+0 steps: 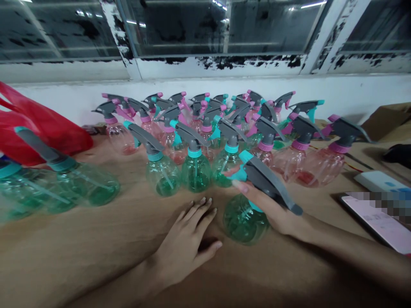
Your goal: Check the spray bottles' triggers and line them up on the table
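Observation:
My right hand (272, 209) is wrapped round the neck of a green spray bottle (243, 222), with a finger at its teal trigger. This bottle has a grey sprayer head and a teal collar, and it leans a little. Flat on the table (122, 256), palm down with fingers stretched, lies my left hand (186, 244), holding nothing. Just beyond my hands stand a green spray bottle (196, 173) and others like it in a row. Pink spray bottles (290, 162) with pink collars stand to the right and behind them.
More green bottles (96, 186) stand at the left, near a red plastic bag (48, 124). A phone (379, 220) and a white device (385, 184) lie at the right. A cardboard box (388, 122) sits by the wall under the windows.

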Tool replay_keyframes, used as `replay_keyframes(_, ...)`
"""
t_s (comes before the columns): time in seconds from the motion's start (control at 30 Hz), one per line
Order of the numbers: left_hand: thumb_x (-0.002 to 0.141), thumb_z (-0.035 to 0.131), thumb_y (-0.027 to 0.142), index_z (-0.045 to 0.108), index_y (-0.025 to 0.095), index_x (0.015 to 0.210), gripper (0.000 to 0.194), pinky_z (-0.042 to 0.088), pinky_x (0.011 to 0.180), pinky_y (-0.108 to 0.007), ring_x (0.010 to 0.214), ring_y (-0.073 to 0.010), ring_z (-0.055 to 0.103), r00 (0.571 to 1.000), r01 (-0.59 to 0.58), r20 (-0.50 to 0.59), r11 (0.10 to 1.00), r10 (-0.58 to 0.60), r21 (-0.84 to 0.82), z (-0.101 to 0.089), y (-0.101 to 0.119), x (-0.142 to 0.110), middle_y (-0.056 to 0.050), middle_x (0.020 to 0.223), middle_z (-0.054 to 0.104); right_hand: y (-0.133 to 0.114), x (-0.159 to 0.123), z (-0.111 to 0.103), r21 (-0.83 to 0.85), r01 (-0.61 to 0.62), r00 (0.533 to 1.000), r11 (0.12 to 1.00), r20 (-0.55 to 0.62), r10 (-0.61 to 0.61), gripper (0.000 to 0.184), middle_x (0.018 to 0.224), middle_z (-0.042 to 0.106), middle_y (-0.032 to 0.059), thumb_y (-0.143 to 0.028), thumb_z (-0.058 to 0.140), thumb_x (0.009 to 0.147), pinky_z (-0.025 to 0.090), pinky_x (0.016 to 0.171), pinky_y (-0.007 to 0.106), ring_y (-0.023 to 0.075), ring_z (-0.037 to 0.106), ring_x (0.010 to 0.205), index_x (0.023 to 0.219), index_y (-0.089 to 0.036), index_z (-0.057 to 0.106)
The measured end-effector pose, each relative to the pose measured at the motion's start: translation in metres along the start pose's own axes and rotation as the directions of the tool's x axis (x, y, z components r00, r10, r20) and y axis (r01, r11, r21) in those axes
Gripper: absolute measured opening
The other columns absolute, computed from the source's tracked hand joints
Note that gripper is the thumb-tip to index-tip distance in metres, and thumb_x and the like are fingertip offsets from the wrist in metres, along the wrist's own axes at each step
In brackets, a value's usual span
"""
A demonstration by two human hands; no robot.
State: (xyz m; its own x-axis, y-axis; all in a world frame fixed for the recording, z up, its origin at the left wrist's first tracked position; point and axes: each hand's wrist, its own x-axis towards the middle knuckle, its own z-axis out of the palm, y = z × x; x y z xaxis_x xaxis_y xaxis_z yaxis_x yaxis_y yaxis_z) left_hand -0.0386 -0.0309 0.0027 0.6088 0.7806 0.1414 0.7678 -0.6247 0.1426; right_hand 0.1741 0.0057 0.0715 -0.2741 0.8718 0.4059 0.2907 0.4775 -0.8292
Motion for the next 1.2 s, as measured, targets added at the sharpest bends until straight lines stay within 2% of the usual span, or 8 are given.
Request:
replay_keyframes(0.2, 0.089, 0.055, 0.045, 0.041, 0.015, 0.137, 0.058, 0.033, 0.105, -0.047, 0.132, -0.0288, 0.036, 1.0, 0.021, 0.003, 0.999, -0.021, -0.028, 0.0, 0.001, 0.0, -0.013, 0.145, 0.039, 0.007, 0.0, 0.002, 0.044, 0.002, 1.0, 0.999, 0.021, -0.003, 0.022, 0.084, 0.06, 0.0006, -0.04, 0.058, 0.085, 0.047, 0.069, 0.033, 0.0164, 0.056, 0.072, 0.1, -0.024, 0.057)
replay_keyframes(0.43, 0.084, 0.06, 0.042, 0.036, 0.019, 0.139, 0.064, 0.032, 0.103, -0.052, 0.129, -0.0317, 0.038, 0.996, 0.069, -0.046, 0.991, -0.074, -0.112, 0.004, 0.002, 0.0, -0.013, 0.143, 0.041, 0.013, 0.0, 0.003, 0.149, -0.01, 0.998, 0.989, 0.069, 0.0, 0.024, 0.08, 0.057, -0.0003, -0.041, 0.06, 0.084, 0.048, 0.071, 0.033, 0.0154, 0.055, 0.069, 0.101, -0.024, 0.057)
replay_keyframes(0.67, 0.081, 0.064, 0.041, 0.022, 0.024, 0.142, 0.076, 0.031, 0.103, -0.056, 0.13, -0.0336, 0.036, 0.979, 0.168, -0.054, 0.931, -0.195, -0.323, 0.003, 0.024, -0.001, -0.013, 0.141, 0.041, 0.013, 0.003, 0.006, 0.256, 0.049, 0.995, 0.965, 0.075, -0.071, 0.027, 0.078, 0.06, 0.0, -0.037, 0.063, 0.082, 0.049, 0.069, 0.032, 0.0159, 0.058, 0.072, 0.104, -0.021, 0.059)
replay_keyframes(0.8, 0.077, 0.068, 0.044, 0.023, 0.024, 0.141, 0.08, 0.036, 0.099, -0.056, 0.126, -0.0355, 0.039, 0.967, 0.179, -0.095, 0.896, -0.236, -0.407, 0.001, 0.038, -0.001, -0.014, 0.136, 0.043, 0.001, 0.0, 0.01, 0.244, 0.091, 0.987, 0.966, 0.109, -0.121, 0.029, 0.088, 0.064, 0.0029, -0.036, 0.062, 0.083, 0.05, 0.077, 0.033, 0.0176, 0.062, 0.082, 0.106, -0.018, 0.06)
replay_keyframes(0.9, 0.076, 0.069, 0.046, 0.025, 0.022, 0.138, 0.079, 0.039, 0.098, -0.054, 0.121, -0.0342, 0.044, 0.953, 0.152, -0.166, 0.875, -0.253, -0.459, -0.005, 0.046, -0.006, -0.014, 0.128, 0.047, -0.012, -0.006, 0.018, 0.217, 0.144, 0.976, 0.965, 0.132, -0.176, 0.031, 0.093, 0.066, 0.0037, -0.036, 0.062, 0.081, 0.049, 0.079, 0.033, 0.0179, 0.062, 0.086, 0.107, -0.018, 0.061)
replay_keyframes(1.03, 0.079, 0.067, 0.047, 0.028, 0.025, 0.133, 0.071, 0.044, 0.095, -0.05, 0.117, -0.031, 0.048, 0.92, 0.142, -0.262, 0.871, -0.291, -0.47, -0.013, 0.052, -0.024, -0.012, 0.126, 0.048, -0.03, -0.011, 0.037, 0.188, 0.218, 0.958, 0.958, 0.148, -0.247, 0.037, 0.088, 0.066, 0.0037, -0.037, 0.062, 0.08, 0.05, 0.073, 0.032, 0.0168, 0.062, 0.078, 0.111, -0.016, 0.06)
replay_keyframes(1.13, 0.081, 0.066, 0.047, 0.031, 0.028, 0.129, 0.062, 0.051, 0.085, -0.048, 0.106, -0.0301, 0.055, 0.875, 0.199, -0.337, 0.894, -0.346, -0.401, -0.016, 0.049, -0.044, -0.009, 0.116, 0.054, -0.041, -0.011, 0.057, 0.159, 0.281, 0.943, 0.947, 0.14, -0.303, 0.033, 0.081, 0.064, 0.0029, -0.039, 0.061, 0.079, 0.051, 0.066, 0.031, 0.0156, 0.06, 0.07, 0.102, -0.016, 0.062)
replay_keyframes(1.2, 0.081, 0.064, 0.047, 0.033, 0.029, 0.126, 0.058, 0.054, 0.079, -0.047, 0.099, -0.0298, 0.059, 0.839, 0.234, -0.403, 0.911, -0.365, -0.339, -0.018, 0.044, -0.059, -0.008, 0.11, 0.056, -0.047, -0.007, 0.072, 0.156, 0.333, 0.921, 0.93, 0.16, -0.356, 0.035, 0.085, 0.065, 0.0053, -0.041, 0.061, 0.08, 0.052, 0.067, 0.031, 0.0164, 0.062, 0.072, 0.102, -0.014, 0.062)
